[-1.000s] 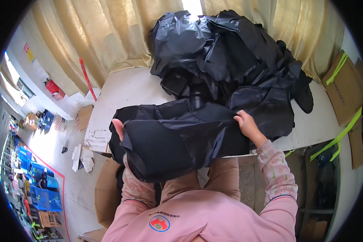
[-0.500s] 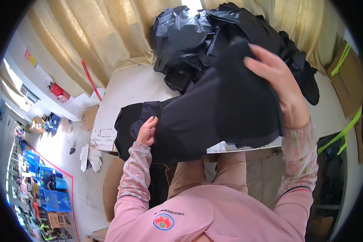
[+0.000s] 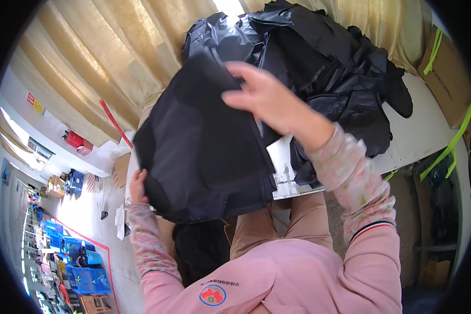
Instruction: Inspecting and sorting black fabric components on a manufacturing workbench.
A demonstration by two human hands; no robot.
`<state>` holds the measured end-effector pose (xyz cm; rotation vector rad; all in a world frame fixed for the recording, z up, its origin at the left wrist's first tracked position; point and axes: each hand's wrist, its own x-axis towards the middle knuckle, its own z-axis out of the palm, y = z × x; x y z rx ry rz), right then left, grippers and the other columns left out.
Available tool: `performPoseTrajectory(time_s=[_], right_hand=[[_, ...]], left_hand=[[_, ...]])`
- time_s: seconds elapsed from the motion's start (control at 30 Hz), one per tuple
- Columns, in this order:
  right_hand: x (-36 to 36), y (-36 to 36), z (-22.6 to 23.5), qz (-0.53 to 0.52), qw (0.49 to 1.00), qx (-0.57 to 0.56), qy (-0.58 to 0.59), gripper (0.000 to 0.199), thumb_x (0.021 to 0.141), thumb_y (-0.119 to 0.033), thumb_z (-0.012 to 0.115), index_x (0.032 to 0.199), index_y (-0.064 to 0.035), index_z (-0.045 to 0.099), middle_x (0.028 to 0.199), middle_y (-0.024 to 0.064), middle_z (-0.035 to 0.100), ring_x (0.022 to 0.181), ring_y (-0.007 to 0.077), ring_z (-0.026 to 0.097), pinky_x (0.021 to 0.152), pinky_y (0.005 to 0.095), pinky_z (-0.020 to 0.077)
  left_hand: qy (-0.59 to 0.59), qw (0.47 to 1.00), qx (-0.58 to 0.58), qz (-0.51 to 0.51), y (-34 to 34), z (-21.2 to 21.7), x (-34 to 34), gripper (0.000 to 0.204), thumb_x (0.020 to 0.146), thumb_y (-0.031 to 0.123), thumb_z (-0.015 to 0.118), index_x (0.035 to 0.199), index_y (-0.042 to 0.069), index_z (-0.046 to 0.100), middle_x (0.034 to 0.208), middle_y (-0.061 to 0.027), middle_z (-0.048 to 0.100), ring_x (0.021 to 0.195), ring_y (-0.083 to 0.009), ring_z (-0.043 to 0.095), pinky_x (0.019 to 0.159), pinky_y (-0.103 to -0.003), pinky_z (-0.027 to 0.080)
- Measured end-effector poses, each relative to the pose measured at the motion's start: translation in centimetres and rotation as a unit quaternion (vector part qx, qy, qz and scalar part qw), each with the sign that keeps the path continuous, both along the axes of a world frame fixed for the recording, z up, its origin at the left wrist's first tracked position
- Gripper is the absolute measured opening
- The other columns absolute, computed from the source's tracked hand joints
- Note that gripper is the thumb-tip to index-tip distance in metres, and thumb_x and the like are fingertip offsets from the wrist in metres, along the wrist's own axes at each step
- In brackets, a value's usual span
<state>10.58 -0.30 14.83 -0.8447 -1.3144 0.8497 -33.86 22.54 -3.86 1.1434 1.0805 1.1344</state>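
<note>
A wide black fabric piece (image 3: pixel 193 131), with a slightly ribbed darker panel, is raised over the near left part of the table. My left hand (image 3: pixel 138 187) is closed on its lower left edge, some of the fingers hidden by the cloth. At the upper right edge is my right hand (image 3: pixel 261 97), blurred by motion, thumb and fingers apart around the cloth's edge, holding the raised flap. Behind it lies a large heap of shiny and matt black fabric pieces (image 3: pixel 309 42). A separate black piece (image 3: pixel 350 123) rests on the table right of my right hand.
The white table (image 3: pixel 408 138) stands before a beige curtain (image 3: pixel 115 57). Cardboard (image 3: pixel 439 78) with bright green straps is at the right. Blue crates (image 3: pixel 89 280) stand on the floor at far left, a red fire-equipment box (image 3: pixel 76 140) by the wall. A black bundle (image 3: pixel 199 246) sits below the table edge.
My right hand has swept left, carrying the fabric flap across with it. My left hand has shifted left and slightly down. More of the heap's right side and the table now show.
</note>
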Motion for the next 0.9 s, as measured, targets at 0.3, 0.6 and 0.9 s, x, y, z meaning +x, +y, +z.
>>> performPoseTrajectory(time_s=[0.3, 0.6, 0.9], right_hand=[[-4.7, 2.1, -32.9, -0.234, 0.949, -0.198, -0.076, 0.05, 0.085, -0.015, 0.067, 0.125, 0.0023, 0.043, 0.072, 0.0076, 0.06, 0.054, 0.0165, 0.058, 0.048, 0.0317, 0.0468], [-2.8, 4.5, -27.3, -0.26, 0.907, -0.294, -0.15, 0.058, 0.08, -0.049, 0.068, 0.1, 0.0054, 0.062, 0.087, 0.0233, 0.067, 0.084, 0.0368, 0.067, 0.074, 0.0417, 0.0517], [5.5, 15.2, -19.2, -0.265, 0.929, -0.163, 0.2, 0.028, 0.092, -0.024, 0.059, 0.071, -0.006, 0.061, 0.059, 0.0023, 0.059, 0.043, 0.0093, 0.049, 0.039, 0.0247, 0.0388]], left_hand=[[0.558, 0.663, 0.476, 0.146, -2.7, -2.9, 6.4, 0.05, 0.072, 0.022, 0.078, 0.115, 0.005, 0.059, 0.113, -0.017, 0.058, 0.116, -0.0356, 0.05, 0.096, -0.045, 0.043], [0.512, 0.621, 0.396, -0.442, -19.4, -6.2, 19.2, 0.095, 0.07, 0.049, 0.077, 0.149, 0.027, 0.029, 0.157, -0.0154, 0.016, 0.146, -0.0378, 0.01, 0.108, -0.07, 0.011], [0.507, 0.622, 0.402, -0.441, -19.3, -8.3, 19.5, 0.098, 0.064, 0.014, 0.079, 0.148, 0.031, 0.031, 0.157, -0.0117, 0.017, 0.146, -0.0348, 0.012, 0.11, -0.067, 0.016]])
